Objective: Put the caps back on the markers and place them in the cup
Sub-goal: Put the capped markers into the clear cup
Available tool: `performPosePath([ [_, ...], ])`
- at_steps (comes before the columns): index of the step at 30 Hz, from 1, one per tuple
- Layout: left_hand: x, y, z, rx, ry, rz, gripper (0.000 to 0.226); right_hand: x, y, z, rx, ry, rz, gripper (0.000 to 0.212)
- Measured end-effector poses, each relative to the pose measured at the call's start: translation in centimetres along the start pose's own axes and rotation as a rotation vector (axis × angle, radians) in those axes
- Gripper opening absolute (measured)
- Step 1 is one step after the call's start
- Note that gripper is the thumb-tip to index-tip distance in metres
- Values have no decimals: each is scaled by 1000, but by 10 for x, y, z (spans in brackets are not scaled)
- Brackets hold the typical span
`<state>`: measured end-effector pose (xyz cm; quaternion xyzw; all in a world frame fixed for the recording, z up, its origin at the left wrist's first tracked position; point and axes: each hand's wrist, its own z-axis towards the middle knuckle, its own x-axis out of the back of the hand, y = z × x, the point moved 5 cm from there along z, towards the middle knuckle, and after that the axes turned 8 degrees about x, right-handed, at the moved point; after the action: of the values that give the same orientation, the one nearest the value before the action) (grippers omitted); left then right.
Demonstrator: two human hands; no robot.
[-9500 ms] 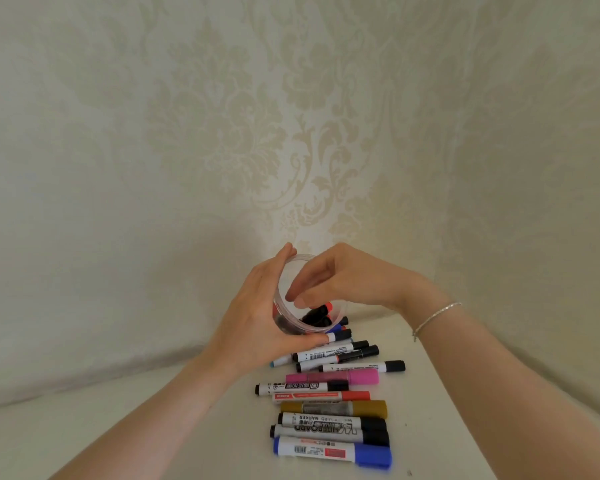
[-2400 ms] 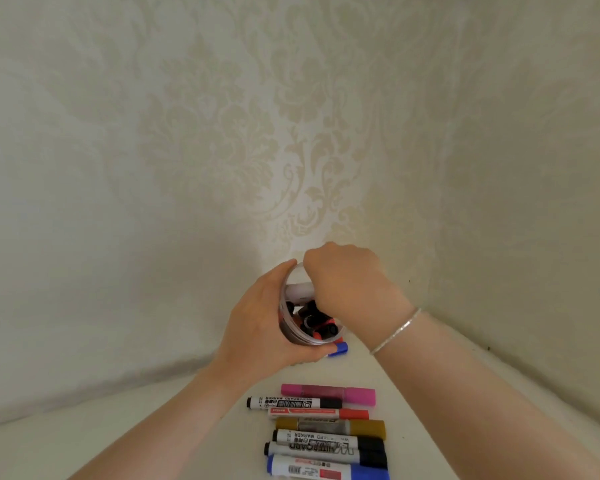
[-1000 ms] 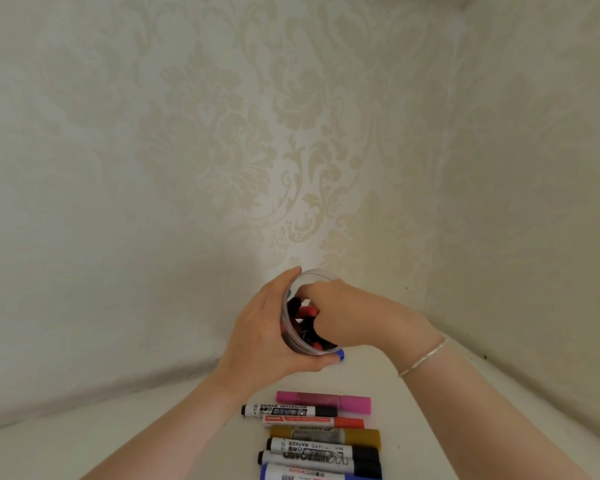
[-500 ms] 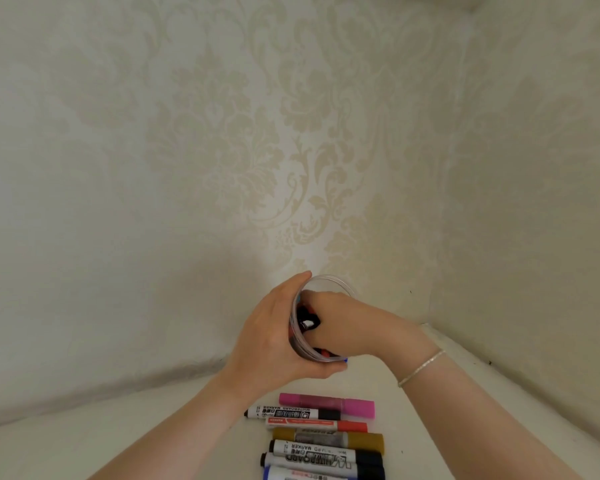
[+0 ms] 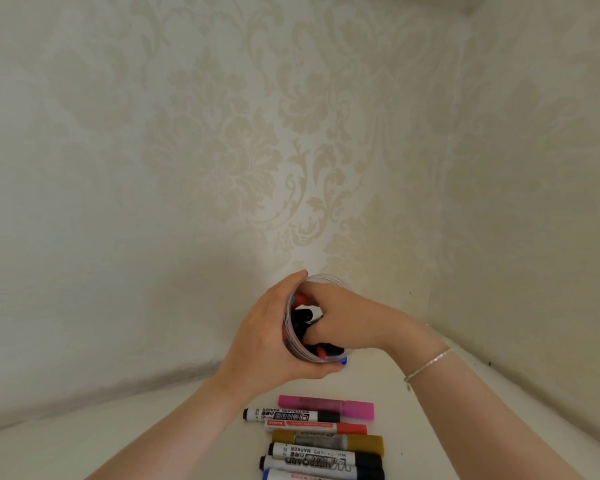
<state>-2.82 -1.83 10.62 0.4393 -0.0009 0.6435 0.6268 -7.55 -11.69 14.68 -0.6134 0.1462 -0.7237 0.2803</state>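
Clear plastic cup (image 5: 291,351) is gripped at nine o'clock by curled left hand (image 5: 267,344). Right hand (image 5: 350,323) reaches inside, fingers hidden, so its grip cannot be told. Markers should be settled upright, cup kept steady.

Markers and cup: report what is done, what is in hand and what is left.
Done: several capped markers already stand in the clear cup. In hand: the left hand grips the cup's side while the right hand reaches into its mouth; whether it holds a marker there cannot be told. Left: seven markers lie in a row on the table, from the pink marker down to the frame's bottom edge, all apparently capped.
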Motion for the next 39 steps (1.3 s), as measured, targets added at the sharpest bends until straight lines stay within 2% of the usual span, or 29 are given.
performPosePath([
  [4,0,-2,-1,-15,-15,28,116,2,1,-4,-15,-22,76,52],
  [10,-2,-1,-1,-36,-32,-42,118,6,-11,-9,-1,-55,-1,55],
  [15,-2,0,-1,-68,-48,-68,118,2,-12,-7,27,-112,-54,33],
  [19,-4,1,-2,-72,-66,-79,118,2,-13,-9,12,-156,-67,41],
  [23,-4,3,-1,-87,-54,-76,117,1,-10,-7,-15,-115,-150,52],
  [28,-2,2,2,-104,-57,-61,119,0,-12,-7,-1,-115,-208,37],
  [34,0,0,0,-89,-42,-70,117,6,-18,-9,23,-32,-177,48],
  [39,-2,5,1,-179,-64,33,118,-4,-16,-13,-38,-203,-250,41],
])
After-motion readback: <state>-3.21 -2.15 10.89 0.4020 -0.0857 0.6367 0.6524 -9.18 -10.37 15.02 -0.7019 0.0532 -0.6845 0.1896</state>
